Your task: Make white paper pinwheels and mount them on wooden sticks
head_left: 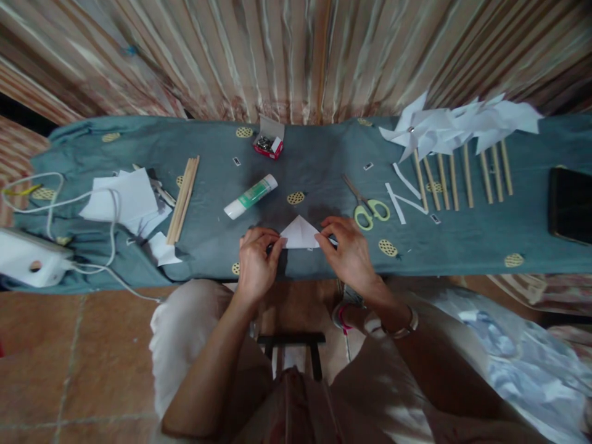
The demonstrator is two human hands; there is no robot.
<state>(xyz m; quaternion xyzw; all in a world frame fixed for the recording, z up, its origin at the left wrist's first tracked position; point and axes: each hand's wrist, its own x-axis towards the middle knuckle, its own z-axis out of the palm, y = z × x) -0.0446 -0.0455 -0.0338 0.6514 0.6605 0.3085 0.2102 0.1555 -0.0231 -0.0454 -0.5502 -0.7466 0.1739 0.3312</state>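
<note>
A small sheet of white paper (300, 234), folded into a triangle with its point facing away from me, is held near the front edge of the table. My left hand (258, 259) pinches its left corner between thumb and fingers. At the right corner, my right hand (346, 251) grips the paper the same way. A crease runs down the triangle's middle. Just beyond my right hand lie scissors with green handles (371, 213). A green and white glue stick (250, 196) rests past my left hand.
Several paper pinwheels (457, 126) on wooden sticks lie at the right, beside paper strips (395, 203) and a black phone (571, 203). An open red box (269, 140) of small metal pieces stands at the back. Leftward are wooden sticks (184, 200), paper sheets (121, 196) and a white power strip (32, 258) with cable.
</note>
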